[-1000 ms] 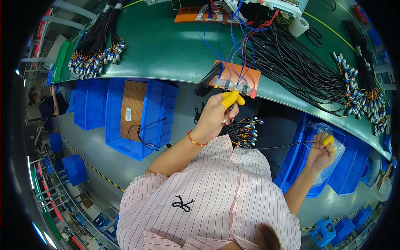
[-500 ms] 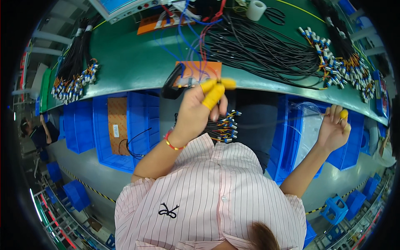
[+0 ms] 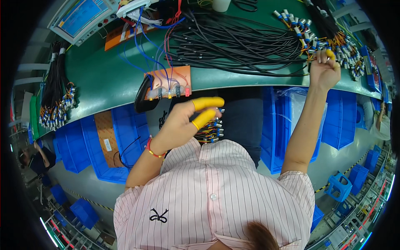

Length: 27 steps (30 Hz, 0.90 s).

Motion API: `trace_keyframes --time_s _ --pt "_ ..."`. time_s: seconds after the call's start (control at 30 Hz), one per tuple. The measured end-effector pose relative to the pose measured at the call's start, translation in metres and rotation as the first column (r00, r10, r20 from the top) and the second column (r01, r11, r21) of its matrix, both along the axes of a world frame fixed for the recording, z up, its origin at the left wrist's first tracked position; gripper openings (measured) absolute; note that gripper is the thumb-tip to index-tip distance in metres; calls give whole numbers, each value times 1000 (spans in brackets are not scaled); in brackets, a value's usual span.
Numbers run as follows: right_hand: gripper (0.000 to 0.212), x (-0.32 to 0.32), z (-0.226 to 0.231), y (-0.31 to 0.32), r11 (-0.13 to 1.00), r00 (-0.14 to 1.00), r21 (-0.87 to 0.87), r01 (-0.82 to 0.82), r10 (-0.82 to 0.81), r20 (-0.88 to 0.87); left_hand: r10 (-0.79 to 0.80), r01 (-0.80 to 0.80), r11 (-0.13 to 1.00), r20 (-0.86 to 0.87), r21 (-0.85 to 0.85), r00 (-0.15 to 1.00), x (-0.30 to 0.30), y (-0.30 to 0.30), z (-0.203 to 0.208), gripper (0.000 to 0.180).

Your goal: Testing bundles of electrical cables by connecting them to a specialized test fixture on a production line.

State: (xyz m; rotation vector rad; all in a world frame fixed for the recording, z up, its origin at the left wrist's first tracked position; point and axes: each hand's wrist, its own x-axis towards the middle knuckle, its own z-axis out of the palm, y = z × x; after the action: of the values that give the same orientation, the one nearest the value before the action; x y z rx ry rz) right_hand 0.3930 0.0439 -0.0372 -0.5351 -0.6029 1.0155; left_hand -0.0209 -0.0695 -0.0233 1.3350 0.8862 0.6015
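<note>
My left hand (image 3: 179, 121), with yellow finger cots on thumb and index finger, hovers in front of the table edge. Its fingers are apart and nothing shows between them. Behind it, an orange test board (image 3: 179, 77) carries clips and blue and red wires. At the right, my right hand (image 3: 324, 74) is closed in a pinch at the connector end of a pile of black cables (image 3: 241, 43); it seems to grip one cable, largely hidden by the fingers. Silver-and-blue connectors (image 3: 298, 31) with orange wires lie beside it. More connector ends (image 3: 210, 133) rest at my lap.
A black device (image 3: 143, 95) sits at the table edge by the board. A screened instrument (image 3: 83, 21) stands back left. Cable bundles (image 3: 56, 83) hang at the left edge; others (image 3: 341, 41) lie far right. Blue bins (image 3: 125, 133) line the space below the green table (image 3: 104, 79).
My left hand has come down and left, away from the board, its fingers now spread. My right hand has moved up onto the cable pile's connector end. The view has shifted.
</note>
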Motion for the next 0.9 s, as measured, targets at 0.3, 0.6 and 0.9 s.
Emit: trace_keyframes --time_s 0.3,0.6,0.9 --pt "40 15 -11 26 999 987 9 -48 46 151 235 3 910 -523 414 819 -34 -36 -72 23" --pt "36 -40 3 32 917 559 -94 388 -153 815 145 258 863 -702 434 698 -18 -27 -85 16" --pt "31 -190 5 -111 979 40 70 -193 -64 997 56 34 973 -374 230 926 -27 -31 -60 15"
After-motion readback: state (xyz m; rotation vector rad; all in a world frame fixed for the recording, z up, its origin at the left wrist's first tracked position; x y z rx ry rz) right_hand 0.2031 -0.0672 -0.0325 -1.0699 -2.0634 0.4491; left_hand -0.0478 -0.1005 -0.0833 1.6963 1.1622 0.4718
